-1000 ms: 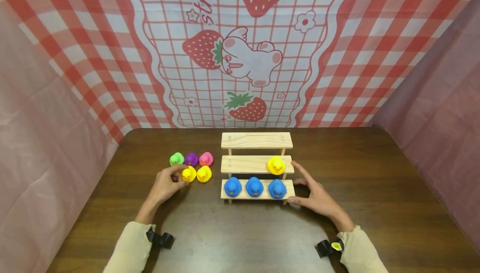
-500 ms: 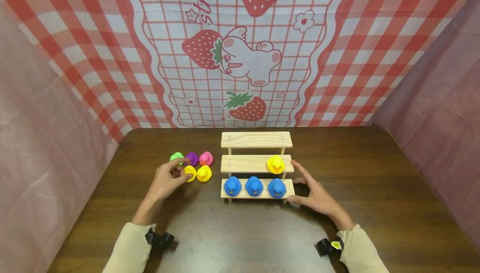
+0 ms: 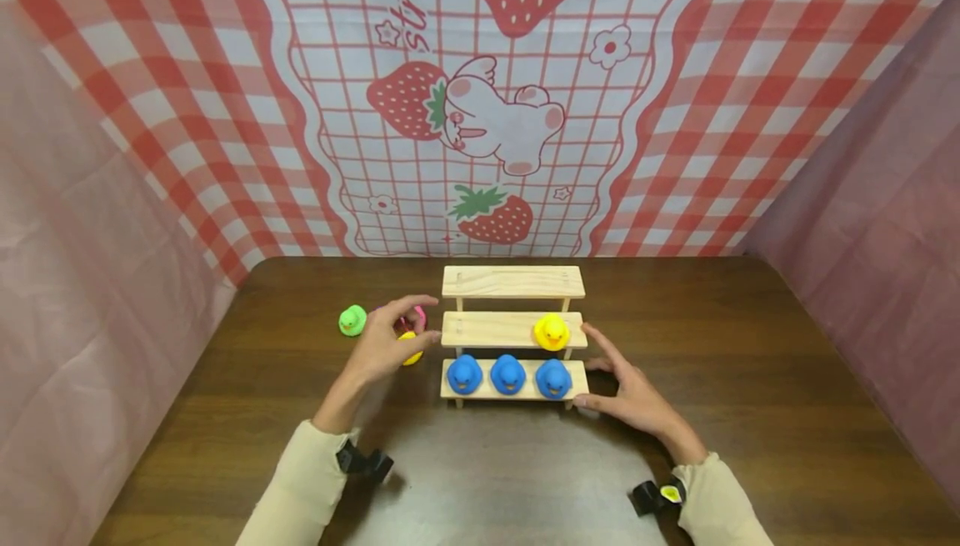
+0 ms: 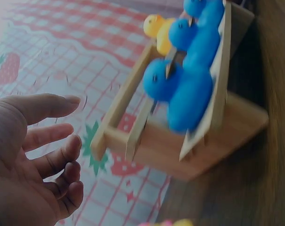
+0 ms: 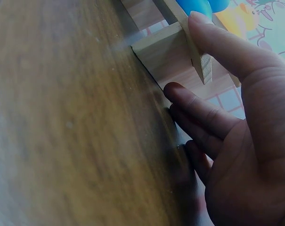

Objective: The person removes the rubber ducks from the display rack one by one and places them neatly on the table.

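- Left of centre, a green duck (image 3: pixel 352 321) sits on the table (image 3: pixel 247 379).
- Right of it, the left hand (image 3: pixel 380 350), thumb and fingers apart with nothing seen between, partly hides a pink duck (image 3: pixel 421 318) and a loose yellow duck (image 3: pixel 412 354).
- Upper middle, sideways red lettering (image 3: pixel 412 4) reads "stra", the rest cut off.
- Centre, the wooden rack (image 3: pixel 513 282) lies just right of the left fingertips, shelves running left to right; blue ducks (image 3: pixel 507 374) line the lowest, a shelved yellow duck (image 3: pixel 552 332) the middle one's right.
- Right of centre, the right hand (image 3: pixel 636 396), thumb and fingers apart, touches the rack's nearer right end.
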A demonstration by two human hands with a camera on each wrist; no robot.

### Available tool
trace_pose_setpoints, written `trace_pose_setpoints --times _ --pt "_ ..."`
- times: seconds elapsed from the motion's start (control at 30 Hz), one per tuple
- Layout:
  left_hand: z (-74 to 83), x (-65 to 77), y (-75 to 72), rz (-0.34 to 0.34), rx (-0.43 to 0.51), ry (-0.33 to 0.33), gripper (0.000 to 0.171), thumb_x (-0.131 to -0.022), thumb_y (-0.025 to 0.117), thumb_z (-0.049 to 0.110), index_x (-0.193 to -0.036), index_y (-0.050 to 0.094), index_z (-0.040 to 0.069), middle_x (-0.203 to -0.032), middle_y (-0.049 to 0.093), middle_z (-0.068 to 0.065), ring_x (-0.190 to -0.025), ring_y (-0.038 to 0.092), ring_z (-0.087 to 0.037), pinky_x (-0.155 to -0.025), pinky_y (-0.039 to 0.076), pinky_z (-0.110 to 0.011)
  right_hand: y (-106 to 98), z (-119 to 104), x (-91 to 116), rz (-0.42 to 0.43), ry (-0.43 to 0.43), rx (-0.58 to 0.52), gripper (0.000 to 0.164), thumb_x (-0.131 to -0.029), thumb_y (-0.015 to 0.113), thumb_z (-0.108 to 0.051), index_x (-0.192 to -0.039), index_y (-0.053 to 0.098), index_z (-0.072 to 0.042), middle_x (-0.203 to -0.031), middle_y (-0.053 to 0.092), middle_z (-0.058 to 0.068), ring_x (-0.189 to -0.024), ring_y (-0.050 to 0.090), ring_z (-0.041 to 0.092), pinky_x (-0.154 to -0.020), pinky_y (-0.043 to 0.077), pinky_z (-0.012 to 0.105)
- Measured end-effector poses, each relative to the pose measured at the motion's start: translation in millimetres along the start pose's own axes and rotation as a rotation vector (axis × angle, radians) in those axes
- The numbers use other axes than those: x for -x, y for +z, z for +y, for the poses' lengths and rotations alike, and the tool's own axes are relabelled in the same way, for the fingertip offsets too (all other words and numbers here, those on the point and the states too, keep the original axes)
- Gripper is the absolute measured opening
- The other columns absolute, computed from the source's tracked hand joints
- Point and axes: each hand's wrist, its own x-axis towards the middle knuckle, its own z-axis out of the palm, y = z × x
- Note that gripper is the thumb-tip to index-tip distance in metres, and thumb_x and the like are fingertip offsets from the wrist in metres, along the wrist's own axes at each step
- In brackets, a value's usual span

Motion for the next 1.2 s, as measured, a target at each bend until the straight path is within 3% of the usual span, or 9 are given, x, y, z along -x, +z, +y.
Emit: trace_pose_setpoints --times 0.17,0.4,0.6,0.87,1.03,1.2 --pt "12.1 -8.4 17.9 -0.041 0.045 0.054 0.038 -0.081 0.078 0.002 -0.117 0.066 -0.004 -0.069 0.06 -0.013 -0.065 0.048 -0.006 -0.063 0.042 -0.023 0 0 0 0.0 -0.001 -0.006 0.102 -0.082 0.083 -0.022 -0.16 0.018 -0.032 -0.153 0.049 0.013 -0.115 0.062 0.006 -0.105 0.03 0.074" --pt "25.1 -16.7 41.1 -0.112 0.049 0.014 0.042 -0.083 0.078 0.007 -0.122 0.066 -0.002 -0.075 0.062 -0.012 -0.069 0.048 -0.01 -0.068 0.041 -0.022 0 -1 0 0.001 -0.002 -0.004 0.102 -0.082 0.083 -0.022 -0.16 0.018 -0.031 -0.153 0.049 0.013 -0.114 0.062 0.005 -0.105 0.031 0.073" --pt "33.2 -24.1 59.1 -0.133 0.037 0.041 0.042 -0.082 0.079 0.009 -0.121 0.067 0.0 -0.074 0.064 -0.011 -0.071 0.051 -0.013 -0.071 0.043 -0.024 0 -1 1 0.002 0.003 -0.004 0.102 -0.082 0.083 -0.022 -0.16 0.019 -0.031 -0.144 0.058 0.014 -0.113 0.062 0.005 -0.105 0.031 0.072" --pt "40.3 -29.8 80.0 -0.181 0.071 0.032 0.041 -0.085 0.077 0.008 -0.124 0.066 0.002 -0.076 0.064 -0.013 -0.07 0.05 -0.009 -0.066 0.041 -0.02 -1 -2 1 -0.003 0.005 -0.025 0.103 -0.082 0.083 -0.021 -0.161 0.018 -0.029 -0.154 0.048 0.015 -0.114 0.06 0.001 -0.106 0.028 0.074" --pt "41.6 -34.6 92.7 -0.193 0.062 0.025 0.041 -0.084 0.078 0.01 -0.123 0.067 0.004 -0.076 0.064 -0.012 -0.067 0.05 -0.007 -0.058 0.037 -0.017 -1 -1 0 -0.007 0.003 -0.024 0.102 -0.082 0.083 -0.021 -0.161 0.017 -0.03 -0.152 0.05 0.015 -0.115 0.061 0.005 -0.106 0.028 0.074" --pt "40.7 -39.4 103.9 -0.198 0.06 0.03 0.041 -0.082 0.08 0.008 -0.12 0.067 0.002 -0.076 0.065 -0.014 -0.066 0.05 -0.006 -0.058 0.038 -0.016 0 0 0 -0.008 0.008 -0.021 0.102 -0.083 0.082 -0.022 -0.16 0.017 -0.031 -0.137 0.063 0.015 -0.116 0.061 0.007 -0.105 0.029 0.074"
